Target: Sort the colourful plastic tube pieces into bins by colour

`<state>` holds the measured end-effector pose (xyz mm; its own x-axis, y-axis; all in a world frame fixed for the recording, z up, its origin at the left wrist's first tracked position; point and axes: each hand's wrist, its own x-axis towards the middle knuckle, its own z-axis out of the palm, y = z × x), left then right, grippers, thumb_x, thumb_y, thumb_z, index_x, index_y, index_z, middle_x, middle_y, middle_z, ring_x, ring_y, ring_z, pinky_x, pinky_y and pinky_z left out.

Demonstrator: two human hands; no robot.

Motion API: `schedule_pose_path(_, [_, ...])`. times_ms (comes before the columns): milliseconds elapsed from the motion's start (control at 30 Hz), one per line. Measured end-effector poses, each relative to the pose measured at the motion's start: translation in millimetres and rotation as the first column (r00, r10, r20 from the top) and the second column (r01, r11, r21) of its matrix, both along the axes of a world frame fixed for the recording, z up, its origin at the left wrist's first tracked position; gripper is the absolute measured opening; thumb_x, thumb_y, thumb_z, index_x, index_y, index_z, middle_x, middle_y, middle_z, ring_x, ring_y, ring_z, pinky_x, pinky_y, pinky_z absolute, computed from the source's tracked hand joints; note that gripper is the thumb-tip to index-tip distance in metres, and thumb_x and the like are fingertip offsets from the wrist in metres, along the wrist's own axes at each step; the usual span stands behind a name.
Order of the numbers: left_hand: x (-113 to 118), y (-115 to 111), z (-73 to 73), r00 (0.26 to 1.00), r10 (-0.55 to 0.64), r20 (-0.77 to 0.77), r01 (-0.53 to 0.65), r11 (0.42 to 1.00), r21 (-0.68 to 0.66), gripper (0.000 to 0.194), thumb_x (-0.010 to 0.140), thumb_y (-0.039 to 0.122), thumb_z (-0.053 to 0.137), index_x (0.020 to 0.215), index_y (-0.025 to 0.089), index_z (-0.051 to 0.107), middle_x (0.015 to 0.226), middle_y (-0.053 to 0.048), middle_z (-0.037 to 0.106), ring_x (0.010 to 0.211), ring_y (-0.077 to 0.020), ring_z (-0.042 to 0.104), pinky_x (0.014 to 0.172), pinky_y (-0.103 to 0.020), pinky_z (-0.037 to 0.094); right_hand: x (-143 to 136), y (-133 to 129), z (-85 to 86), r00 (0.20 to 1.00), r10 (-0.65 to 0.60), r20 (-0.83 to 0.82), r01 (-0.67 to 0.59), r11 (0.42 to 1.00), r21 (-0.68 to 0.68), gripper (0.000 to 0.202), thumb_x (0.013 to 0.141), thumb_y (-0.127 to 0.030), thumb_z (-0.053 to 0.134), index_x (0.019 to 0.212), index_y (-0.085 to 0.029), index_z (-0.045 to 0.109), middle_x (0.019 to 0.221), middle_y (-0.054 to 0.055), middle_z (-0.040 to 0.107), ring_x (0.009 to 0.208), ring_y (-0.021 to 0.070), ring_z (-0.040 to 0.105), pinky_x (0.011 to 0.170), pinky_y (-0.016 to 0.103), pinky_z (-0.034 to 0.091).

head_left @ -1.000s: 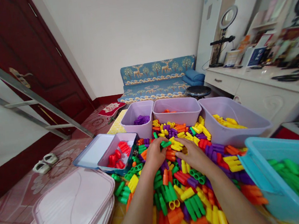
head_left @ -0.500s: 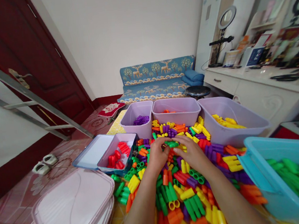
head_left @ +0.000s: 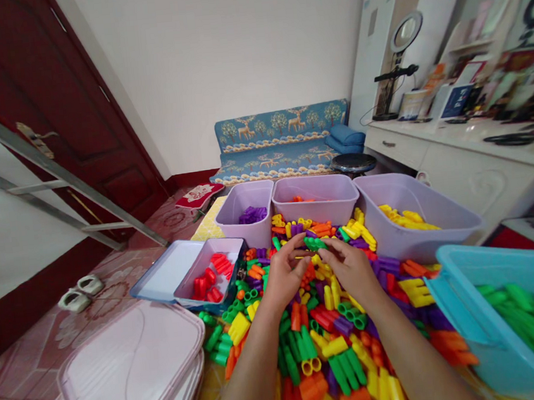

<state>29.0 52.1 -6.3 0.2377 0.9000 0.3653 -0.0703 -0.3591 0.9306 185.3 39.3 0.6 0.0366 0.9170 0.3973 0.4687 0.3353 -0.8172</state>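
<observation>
Over the pile of colourful plastic toy pieces, a green bullet-shaped toy block is held up. My right hand grips its near right side between thumb and fingers. My left hand is beside it, fingers curved and apart, the index tip close to or touching the block's left end. Below both hands lie red, yellow, green, purple and orange pieces, many joined side by side in rows. Part of the green block is hidden behind the right fingers.
Lilac bins with purple, orange and yellow pieces line the back. A blue tub with green pieces stands at right; a hinged box with red pieces sits at left. Stacked lids lie front left. Behind is a bench.
Both hands have risen slightly, lifting the green block a little above the pile. The left fingers have spread away from it, while the right hand keeps hold.
</observation>
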Motion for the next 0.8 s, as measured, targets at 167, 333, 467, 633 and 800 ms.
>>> schedule_pose_path(167, [-3.8, 1.2, 0.8, 0.995, 0.083, -0.062, -0.083, 0.997, -0.003, 0.041, 0.080, 0.021, 0.060, 0.121, 0.018, 0.060, 0.096, -0.006, 0.066, 0.084, -0.0161, 0.062, 0.075, -0.026, 0.053, -2.5, -3.6, 5.6, 0.999, 0.047, -0.023, -0.047, 0.998, 0.031, 0.026, 0.083, -0.036, 0.054, 0.095, -0.017, 0.067, 0.094, 0.008, 0.067, 0.088, 0.0220, 0.064, 0.079, 0.035, 0.050])
schedule_pose_path(333, [-4.3, 2.3, 1.8, 0.995, 0.094, -0.022, -0.095, 0.994, -0.048, 0.032, 0.077, 0.020, 0.063, 0.108, 0.014, 0.064, 0.076, -0.002, 0.062, 0.066, -0.0118, 0.059, 0.063, -0.022, 0.051, -7.2, -7.0, 9.3, 0.973, 0.069, -0.218, -0.081, 0.996, -0.047, 0.033, 0.077, -0.026, 0.058, 0.109, -0.019, 0.060, 0.096, 0.006, 0.067, 0.077, 0.0174, 0.066, 0.070, 0.031, 0.053])
schedule_pose_path(467, [-3.2, 1.8, 2.8, 0.998, 0.065, 0.025, -0.063, 0.995, -0.082, 0.032, 0.076, 0.017, 0.062, 0.108, 0.014, 0.062, 0.079, -0.002, 0.061, 0.067, -0.0110, 0.059, 0.063, -0.021, 0.051, -6.5, -7.1, 10.5, 0.970, 0.076, -0.233, -0.096, 0.993, -0.075, 0.028, 0.076, -0.028, 0.059, 0.102, -0.019, 0.060, 0.089, 0.004, 0.068, 0.070, 0.0159, 0.064, 0.065, 0.029, 0.052])
schedule_pose_path(633, [-4.8, 1.9, 3.5, 0.997, 0.067, -0.028, -0.068, 0.996, -0.054, 0.034, 0.076, 0.019, 0.062, 0.110, 0.015, 0.062, 0.083, -0.003, 0.064, 0.071, -0.0120, 0.061, 0.065, -0.021, 0.051, -4.6, -5.2, 8.5, 0.975, 0.058, -0.215, -0.084, 0.990, -0.117, 0.024, 0.072, -0.029, 0.063, 0.093, -0.017, 0.064, 0.082, 0.003, 0.068, 0.066, 0.0160, 0.063, 0.062, 0.029, 0.050])
schedule_pose_path(800, [-9.4, 4.3, 1.7, 0.976, 0.173, -0.132, -0.171, 0.985, 0.021, 0.030, 0.081, 0.025, 0.060, 0.109, 0.015, 0.064, 0.081, -0.004, 0.067, 0.070, -0.0131, 0.062, 0.065, -0.022, 0.050, -0.8, -14.0, 31.3, 0.775, -0.168, -0.610, 0.280, 0.955, 0.093, 0.023, 0.073, -0.031, 0.066, 0.090, -0.018, 0.058, 0.079, 0.000, 0.064, 0.069, 0.0139, 0.063, 0.070, 0.030, 0.052])
